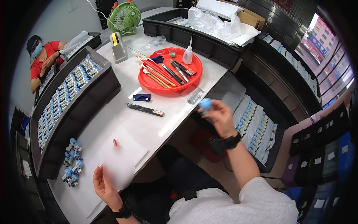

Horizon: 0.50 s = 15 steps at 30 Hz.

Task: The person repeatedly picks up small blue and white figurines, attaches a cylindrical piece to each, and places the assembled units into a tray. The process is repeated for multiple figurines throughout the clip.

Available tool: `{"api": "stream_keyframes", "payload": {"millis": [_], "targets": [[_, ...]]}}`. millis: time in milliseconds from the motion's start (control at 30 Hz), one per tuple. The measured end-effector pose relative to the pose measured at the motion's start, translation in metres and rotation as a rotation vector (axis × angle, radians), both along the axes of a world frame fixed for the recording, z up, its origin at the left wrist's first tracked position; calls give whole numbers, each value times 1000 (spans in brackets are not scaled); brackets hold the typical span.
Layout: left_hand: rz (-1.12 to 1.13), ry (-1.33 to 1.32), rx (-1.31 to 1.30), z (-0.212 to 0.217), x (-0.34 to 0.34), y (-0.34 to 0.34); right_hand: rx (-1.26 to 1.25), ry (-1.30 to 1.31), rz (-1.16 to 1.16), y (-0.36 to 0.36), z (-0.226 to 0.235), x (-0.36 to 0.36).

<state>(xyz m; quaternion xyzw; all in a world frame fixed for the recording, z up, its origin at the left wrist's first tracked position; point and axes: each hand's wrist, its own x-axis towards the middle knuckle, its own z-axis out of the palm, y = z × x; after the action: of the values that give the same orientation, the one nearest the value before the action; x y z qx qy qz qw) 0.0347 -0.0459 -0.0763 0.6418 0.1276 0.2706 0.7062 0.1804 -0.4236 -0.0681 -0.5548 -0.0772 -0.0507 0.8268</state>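
Basically, on the L: dark bin (56, 158) w/ rows of blue-and-white figurines (65, 99), then a loose cluster of similar figs (73, 164) on the white surface (99, 138). L hand (106, 190) by the front edge, next to a blurred white patch (119, 168); can't tell if its fingers grip anything. Mid-surface: navy cloth piece (141, 97), black pen-shaped item (144, 109) just nearer. Then round red tray (197, 76) w/ brushes (163, 74), pens (175, 74) + white squeeze bottle (187, 57). Small blue round piece (205, 104) pinched in R hand's (223, 122) fingers, midair near surface's R edge. Far R, lower: dark tray (280, 143) w/ more figs (257, 128).
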Motion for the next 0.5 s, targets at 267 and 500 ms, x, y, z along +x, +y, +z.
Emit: {"api": "stream_keyframes", "payload": {"millis": [267, 500], "targets": [[7, 24, 45, -3, 1, 4, -781, 601, -552, -216, -133, 3], [6, 15, 63, -4, 1, 7, -1228, 654, -482, -235, -175, 7]]}}
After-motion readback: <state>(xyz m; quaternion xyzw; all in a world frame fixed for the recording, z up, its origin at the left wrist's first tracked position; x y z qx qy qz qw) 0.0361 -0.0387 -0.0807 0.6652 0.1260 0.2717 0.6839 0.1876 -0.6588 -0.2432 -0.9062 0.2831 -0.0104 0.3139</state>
